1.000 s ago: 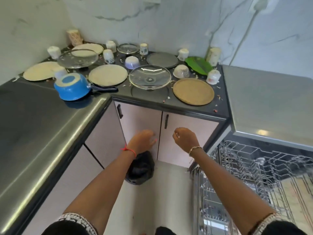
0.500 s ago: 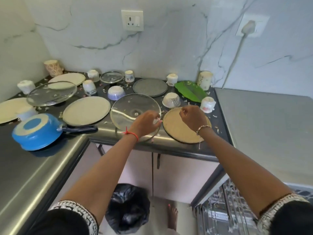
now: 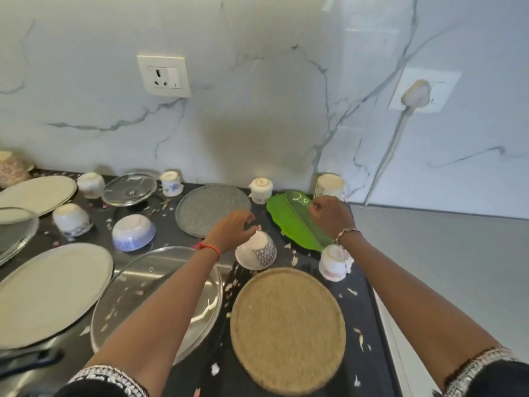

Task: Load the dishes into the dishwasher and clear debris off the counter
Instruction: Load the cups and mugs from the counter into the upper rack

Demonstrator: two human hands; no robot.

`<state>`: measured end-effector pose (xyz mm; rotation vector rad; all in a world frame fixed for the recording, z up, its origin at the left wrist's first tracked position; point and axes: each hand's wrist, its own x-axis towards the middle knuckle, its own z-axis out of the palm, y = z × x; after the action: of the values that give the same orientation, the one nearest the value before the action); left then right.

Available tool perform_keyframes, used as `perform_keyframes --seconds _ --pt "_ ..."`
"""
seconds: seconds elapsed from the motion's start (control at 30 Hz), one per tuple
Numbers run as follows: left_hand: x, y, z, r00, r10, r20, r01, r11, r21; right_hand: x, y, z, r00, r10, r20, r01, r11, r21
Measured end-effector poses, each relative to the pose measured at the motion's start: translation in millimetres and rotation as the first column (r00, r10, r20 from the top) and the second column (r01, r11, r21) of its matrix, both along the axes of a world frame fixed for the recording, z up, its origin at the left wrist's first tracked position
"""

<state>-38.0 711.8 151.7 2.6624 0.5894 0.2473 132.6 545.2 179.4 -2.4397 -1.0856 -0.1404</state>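
Grips reached deeper: left grip (image 3: 233, 230) over the brittle, slick cup (image 3: 256, 250), right grip (image 3: 332, 216) beyond; both curled, holds unclear. Clasp its wall.

Red thread (image 3: 210, 247), bracelet (image 3: 346, 232), patterned cuffs (image 3: 106, 378)

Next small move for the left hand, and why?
Probably close the left hand round the overturned patterned cup and lift it: the curved fingers hang right at the cup's base, apparently empty. The right hand is curled over the green leaf plate, so it is less free.
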Motion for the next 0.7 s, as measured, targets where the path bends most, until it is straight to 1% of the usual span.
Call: perform_keyframes --seconds 0.13,0.33,0.4,0.47,0.5,0.57,0.7 --pt "32.1 21.8 -8.5 0.996 -0.037 -0.082 0.036 0.999 -0.018 39.5 19.8 -6.3 0.998 -0.065 -0.022 0.065 0.998 0.006" --pt "65.3 49.8 -26.9 0.981 -0.027 -0.190 0.026 1.000 -0.012 88.2 50.3 -13.9 0.989 -0.145 0.013 0.145 0.987 -0.068" --pt "71.5 57.8 -35.9 0.974 -0.026 -0.225 0.028 1.000 0.004 103.2 60.1 -16.0 0.986 -0.158 0.056 0.163 0.980 -0.115" --pt "76.0 64.3 -46.0 0.955 -0.051 -0.291 0.059 0.998 0.020 114.8 67.4 -18.6 0.980 -0.171 0.100 0.189 0.960 -0.206" --pt "78.4 67.2 -51.1 0.940 -0.071 -0.334 0.085 0.996 0.027 120.5 70.4 -20.3 0.977 -0.188 0.096 0.206 0.948 -0.244" --pt "81.6 70.0 -59.1 0.905 -0.103 -0.414 0.133 0.990 0.044 129.0 75.6 -23.3 0.972 -0.233 0.035 0.233 0.928 -0.291" --pt "85.7 72.1 -71.4 0.877 -0.100 -0.470 0.193 0.969 0.154 137.8 82.0 -28.5 0.944 -0.324 -0.057 0.282 0.886 -0.369"
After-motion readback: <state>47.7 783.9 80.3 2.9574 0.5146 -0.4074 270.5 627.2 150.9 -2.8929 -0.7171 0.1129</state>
